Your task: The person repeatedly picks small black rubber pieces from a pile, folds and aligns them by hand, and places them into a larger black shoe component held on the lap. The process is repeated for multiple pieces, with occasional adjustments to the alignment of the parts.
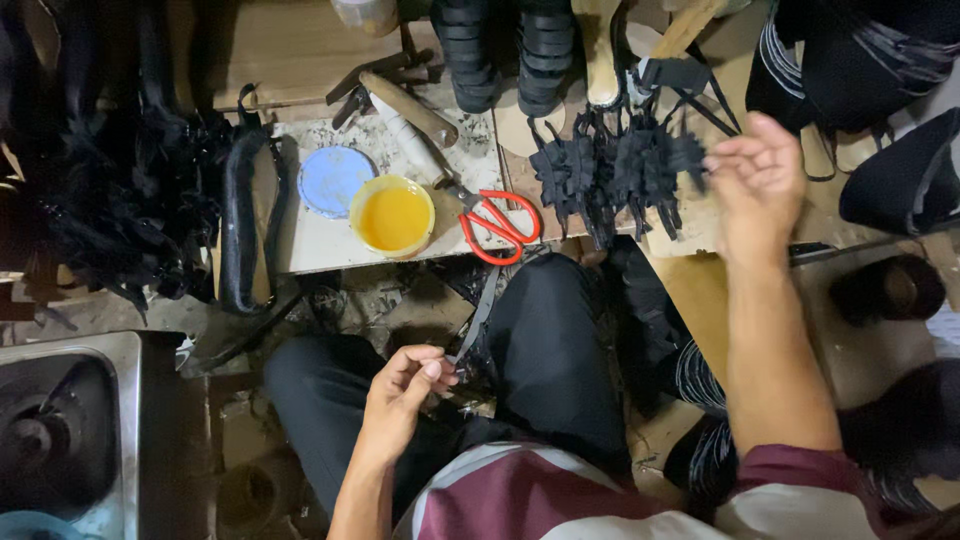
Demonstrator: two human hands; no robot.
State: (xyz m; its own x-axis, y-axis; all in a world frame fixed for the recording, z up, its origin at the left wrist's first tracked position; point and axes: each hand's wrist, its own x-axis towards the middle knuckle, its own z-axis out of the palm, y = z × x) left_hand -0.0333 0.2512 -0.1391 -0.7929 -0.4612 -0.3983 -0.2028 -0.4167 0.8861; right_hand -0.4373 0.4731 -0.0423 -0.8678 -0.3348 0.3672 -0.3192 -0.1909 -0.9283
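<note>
Pinching a thin black strap (478,320) over the lap, the left hand (405,385) sits near. The right hand (755,185) hovers open, empty, just right of the black cut pieces (615,170) on the far tabletop (320,240). Red-handled scissors (497,226), a yellow glue pot (392,216) and a blue lid (333,180) lie left.

The stained work board (330,245) carries a tub of yellow glue (392,216). Left of the tub lies a blue lid (333,179), right of it red scissors (498,226), behind it a hammer (408,108).
</note>
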